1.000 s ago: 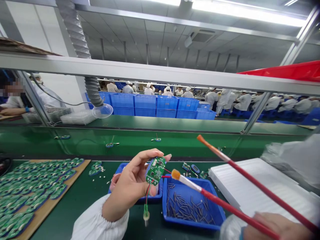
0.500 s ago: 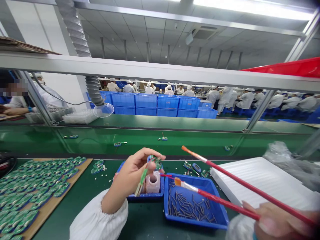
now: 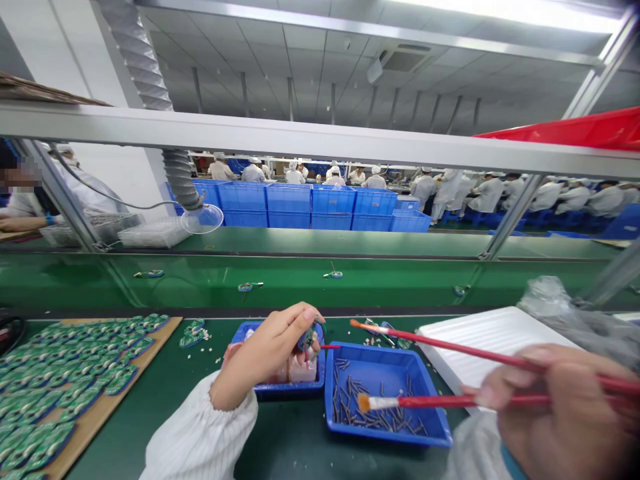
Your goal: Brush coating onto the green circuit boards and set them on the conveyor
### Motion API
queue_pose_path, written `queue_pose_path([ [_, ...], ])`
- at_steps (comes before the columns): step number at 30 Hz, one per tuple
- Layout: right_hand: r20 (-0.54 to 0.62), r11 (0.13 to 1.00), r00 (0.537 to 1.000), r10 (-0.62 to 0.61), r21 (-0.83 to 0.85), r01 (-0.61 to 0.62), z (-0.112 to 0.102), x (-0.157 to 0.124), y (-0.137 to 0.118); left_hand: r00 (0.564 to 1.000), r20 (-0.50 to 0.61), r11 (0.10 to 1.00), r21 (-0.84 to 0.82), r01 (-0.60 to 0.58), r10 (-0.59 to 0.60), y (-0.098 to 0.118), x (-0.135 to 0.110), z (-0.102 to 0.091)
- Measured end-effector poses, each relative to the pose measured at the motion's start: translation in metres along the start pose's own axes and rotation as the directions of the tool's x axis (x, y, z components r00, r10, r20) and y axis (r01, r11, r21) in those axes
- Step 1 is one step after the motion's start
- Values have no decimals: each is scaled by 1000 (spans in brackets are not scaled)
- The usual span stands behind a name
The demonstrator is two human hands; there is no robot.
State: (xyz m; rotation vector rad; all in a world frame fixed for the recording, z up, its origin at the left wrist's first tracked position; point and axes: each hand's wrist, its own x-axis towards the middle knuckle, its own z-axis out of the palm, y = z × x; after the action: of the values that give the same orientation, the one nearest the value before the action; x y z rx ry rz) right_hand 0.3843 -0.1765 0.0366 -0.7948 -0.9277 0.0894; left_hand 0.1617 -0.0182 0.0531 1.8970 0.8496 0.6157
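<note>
My left hand [image 3: 283, 347] is closed on a small green circuit board [image 3: 309, 337] with wires, held above a blue tray [image 3: 313, 387]. Pinkish-white bottles [image 3: 300, 367] stand in that tray, partly hidden by the hand. My right hand [image 3: 565, 393], somewhat blurred, grips two red-handled paintbrushes [image 3: 440, 401] at the lower right. Their bristles point left, one brush above the other. Below the brush tips lies a second blue tray [image 3: 387, 437] with many thin dark metal pins [image 3: 357, 393] scattered in it.
Rows of green boards [image 3: 60, 373] cover a brown sheet at left. A white foam slab [image 3: 480, 333] and clear plastic bag [image 3: 555, 307] lie at right. A few boards rest on the green belt [image 3: 300, 300]. A fume hose [image 3: 185, 187] hangs at the upper left.
My left hand has turned, bringing the board down closer to the bottles. The brushes have swung flatter, as my right hand came up and left. Boards on the belt have shifted slightly right.
</note>
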Motion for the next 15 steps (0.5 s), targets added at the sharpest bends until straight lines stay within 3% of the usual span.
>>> queue_pose_path([
  [3,210,998,978,1,66,-16,14,2,8,1000,-5,997,-74,-5,5,4,-3,10],
  [5,278,994,960,12,97,-41,18,5,13,999,16,990,-136,31,-29,6,-5,14],
  [8,289,994,957,10,105,-42,17,7,14,991,82,968,-222,118,-102,7,-5,18],
  [15,352,998,936,-23,70,-1,7,10,17,987,144,954,-278,114,-76,5,3,26],
])
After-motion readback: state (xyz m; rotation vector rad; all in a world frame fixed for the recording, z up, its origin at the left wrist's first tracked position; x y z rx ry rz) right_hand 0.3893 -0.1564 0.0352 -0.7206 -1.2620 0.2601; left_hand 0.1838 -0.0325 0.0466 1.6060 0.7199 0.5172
